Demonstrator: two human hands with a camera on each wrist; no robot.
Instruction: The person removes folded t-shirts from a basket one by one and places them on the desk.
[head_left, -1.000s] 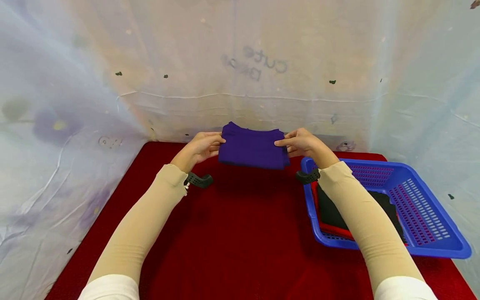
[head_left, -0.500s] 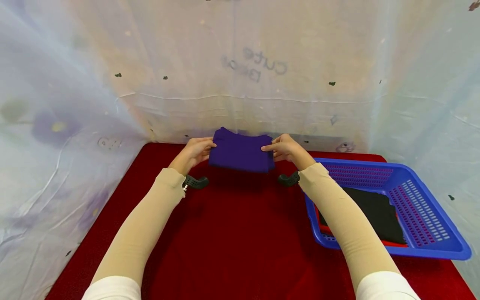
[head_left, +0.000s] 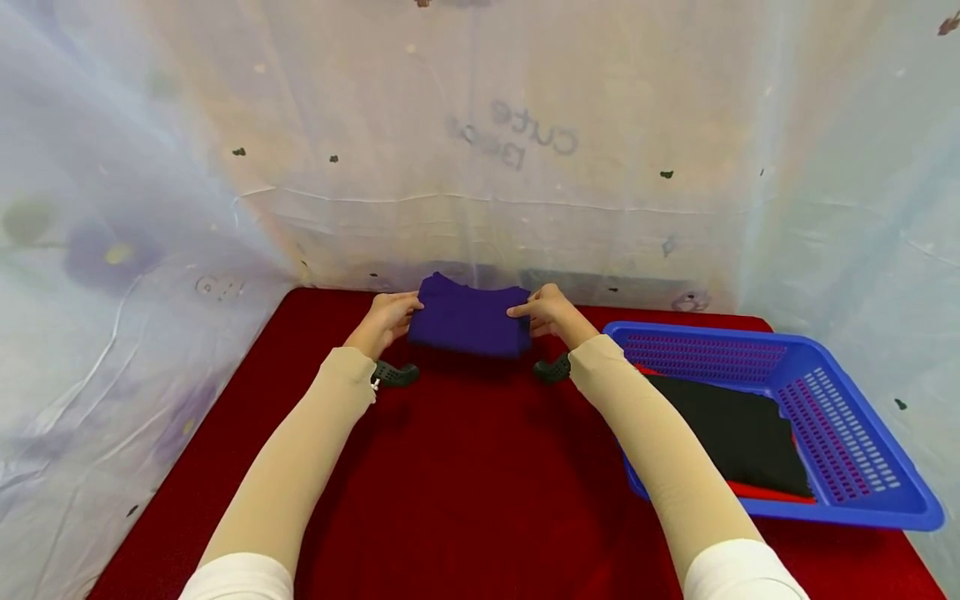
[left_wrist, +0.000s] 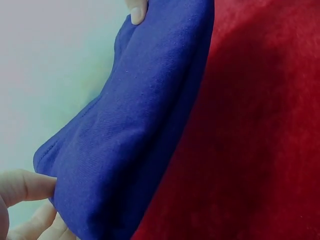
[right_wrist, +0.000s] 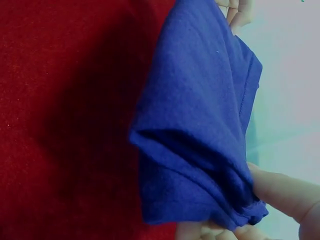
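Head view shows both hands at the far edge of a red cloth-covered table [head_left: 480, 483], each gripping one end of a folded purple garment [head_left: 469, 318]. The left hand [head_left: 384, 321] pinches the garment's left end, thumb on top and fingers curled underneath; the right hand [head_left: 551, 312] does the same at the right end. The garment hangs between them just above the table, close to the pale plastic sheet [head_left: 480, 167] that forms the back wall, with a dark shadow on the red surface right beneath it.

Left wrist view shows the same garment [left_wrist: 135, 135] as a thick stack of folded layers, its lower corner held between the left hand's thumb and fingers [left_wrist: 25, 187], while a fingertip of the other hand shows at the top edge. Right wrist view shows the fold edges of the garment [right_wrist: 200, 130] bunched at the corner where the right hand's fingers [right_wrist: 285, 192] clamp it, with the red table below.

To the right of the hands, well apart from the garment, a blue plastic basket [head_left: 847, 492] sits on the table. Inside it lies a folded black cloth [head_left: 731, 437] on top of a red cloth [head_left: 765, 493], of which only the edge shows. Both forearms are covered by beige sleeves [head_left: 292, 475].
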